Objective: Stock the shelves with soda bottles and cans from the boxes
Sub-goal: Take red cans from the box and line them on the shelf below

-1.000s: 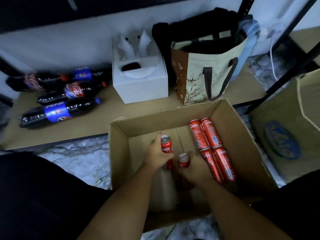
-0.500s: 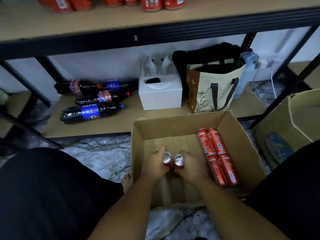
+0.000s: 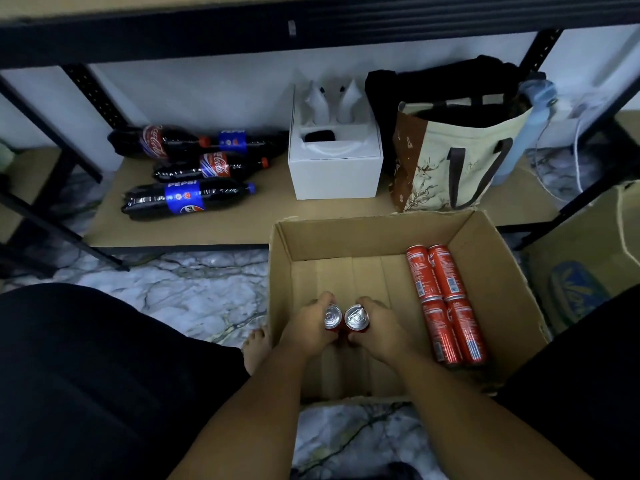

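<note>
Grip on both sides was closed: left hand (image 3: 307, 329) round the left can (image 3: 333, 317), right hand (image 3: 380, 328) round the right can (image 3: 356, 317), both upright, touching, inside the cardboard box (image 3: 346, 237). Upper shelf (image 3: 415, 22) lay ahead and above, equally near either hand.

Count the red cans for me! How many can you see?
6. The left hand holds one upright can, the right hand holds another upright can, and four lying cans rest in pairs along the cardboard box's right side. None looks hidden.
</note>
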{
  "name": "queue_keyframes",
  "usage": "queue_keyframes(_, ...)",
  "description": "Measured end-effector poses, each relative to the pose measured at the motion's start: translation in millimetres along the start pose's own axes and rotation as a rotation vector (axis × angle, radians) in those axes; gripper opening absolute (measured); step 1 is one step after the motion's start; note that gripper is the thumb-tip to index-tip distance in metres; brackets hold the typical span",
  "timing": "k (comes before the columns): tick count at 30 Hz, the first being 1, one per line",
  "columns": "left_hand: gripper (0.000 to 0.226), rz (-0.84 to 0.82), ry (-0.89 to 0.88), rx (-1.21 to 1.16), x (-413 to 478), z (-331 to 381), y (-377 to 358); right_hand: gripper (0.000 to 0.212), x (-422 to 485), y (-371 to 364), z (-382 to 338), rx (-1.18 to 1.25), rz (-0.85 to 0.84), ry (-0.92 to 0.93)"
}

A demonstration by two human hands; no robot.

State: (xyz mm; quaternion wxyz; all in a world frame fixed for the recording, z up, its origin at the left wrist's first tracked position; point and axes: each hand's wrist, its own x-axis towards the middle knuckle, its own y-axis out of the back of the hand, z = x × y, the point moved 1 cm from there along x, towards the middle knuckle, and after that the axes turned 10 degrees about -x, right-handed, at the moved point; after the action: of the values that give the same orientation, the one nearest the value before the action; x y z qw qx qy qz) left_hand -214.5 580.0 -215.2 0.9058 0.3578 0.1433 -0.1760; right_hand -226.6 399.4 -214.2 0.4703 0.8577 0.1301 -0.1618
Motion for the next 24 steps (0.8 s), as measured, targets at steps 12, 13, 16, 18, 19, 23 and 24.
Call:
queue_keyframes(12,0.050,0.023,-0.013,-0.059,-0.6,15.7,20.2,0.046,4.3,7.0,-2.6,0.168,0.061,-0.040)
queue_keyframes(13,0.049,0.031,-0.030,-0.062,-2.5,21.2,27.1,0.048,3.1,12.9,-5.9,0.198,0.077,-0.037)
queue_keyframes(16,0.050,0.070,-0.096,-0.081,-9.9,40.6,52.8,0.053,-0.6,37.3,-22.3,0.318,0.157,-0.022)
queue_keyframes(18,0.050,0.101,-0.145,-0.115,-16.3,55.8,73.1,0.055,-6.2,57.4,-36.8,0.420,0.207,-0.008)
queue_keyframes(19,0.049,0.122,-0.172,-0.129,-19.3,64.6,84.5,0.057,-10.3,67.7,-44.6,0.470,0.229,0.005)
queue_keyframes(23,0.057,0.216,-0.305,-0.174,-35.1,107.7,134.2,0.060,-28.5,116.6,-78.6,0.529,0.370,0.123)
queue_keyframes(24,0.060,0.239,-0.332,-0.195,-41.0,119.8,147.2,0.057,-32.2,130.3,-87.2,0.543,0.409,0.158)
